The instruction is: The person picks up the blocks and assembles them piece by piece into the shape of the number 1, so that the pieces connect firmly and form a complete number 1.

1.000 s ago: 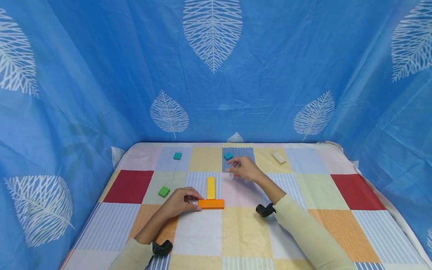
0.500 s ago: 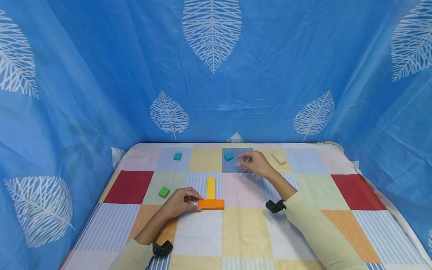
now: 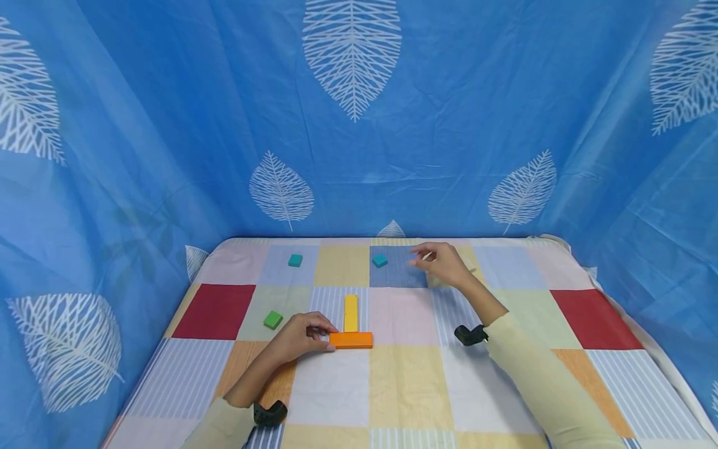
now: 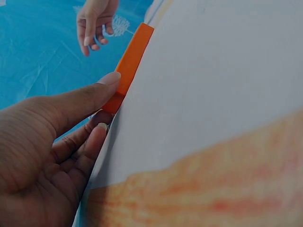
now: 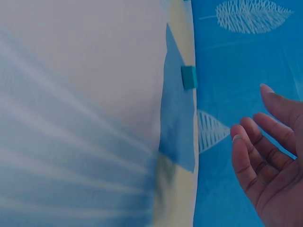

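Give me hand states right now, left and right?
Left hand: thumb and fingers pinch the end of the orange block.
Right hand: open, fingers relaxed, holding nothing, over the beige block.

Smooth matt orange block point(image 3: 350, 340) on woven cloth patchwork sheet point(image 3: 404, 380)

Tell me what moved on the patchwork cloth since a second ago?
The right hand moved right and farther away, from beside the teal block to over the cream block, now mostly hidden behind it. It holds nothing, fingers relaxed. The left hand stayed, pinching the end of the orange block. The yellow block, green block and both teal blocks did not move.
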Demonstrator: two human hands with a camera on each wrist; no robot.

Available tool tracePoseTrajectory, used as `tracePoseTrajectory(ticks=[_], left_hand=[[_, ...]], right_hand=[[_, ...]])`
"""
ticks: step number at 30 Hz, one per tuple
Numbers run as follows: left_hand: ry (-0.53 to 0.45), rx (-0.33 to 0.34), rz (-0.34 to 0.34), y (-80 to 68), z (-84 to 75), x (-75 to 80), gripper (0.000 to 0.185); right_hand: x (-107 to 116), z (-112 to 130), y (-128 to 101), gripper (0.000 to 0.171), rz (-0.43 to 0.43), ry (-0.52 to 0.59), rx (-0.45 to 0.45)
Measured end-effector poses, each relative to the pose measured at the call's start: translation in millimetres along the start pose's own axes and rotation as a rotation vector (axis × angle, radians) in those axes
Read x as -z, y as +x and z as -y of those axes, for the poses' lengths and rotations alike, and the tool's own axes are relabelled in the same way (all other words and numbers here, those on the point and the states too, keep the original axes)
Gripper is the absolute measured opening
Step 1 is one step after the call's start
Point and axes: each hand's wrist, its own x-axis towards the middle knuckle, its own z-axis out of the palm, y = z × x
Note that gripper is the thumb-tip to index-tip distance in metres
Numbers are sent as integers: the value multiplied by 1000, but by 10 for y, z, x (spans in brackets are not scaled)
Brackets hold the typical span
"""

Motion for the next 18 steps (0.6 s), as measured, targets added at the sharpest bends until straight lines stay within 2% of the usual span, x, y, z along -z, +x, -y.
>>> tracePoseTrajectory(ticks=[10,18], left_hand=[[19,2,5,-2,-1,8,25],[42,-8,2,3,8,7,24]], right_hand=[[101,-186,-20,35,-74,-10,-38],[201,-341,-94,37,-118,24,-24]])
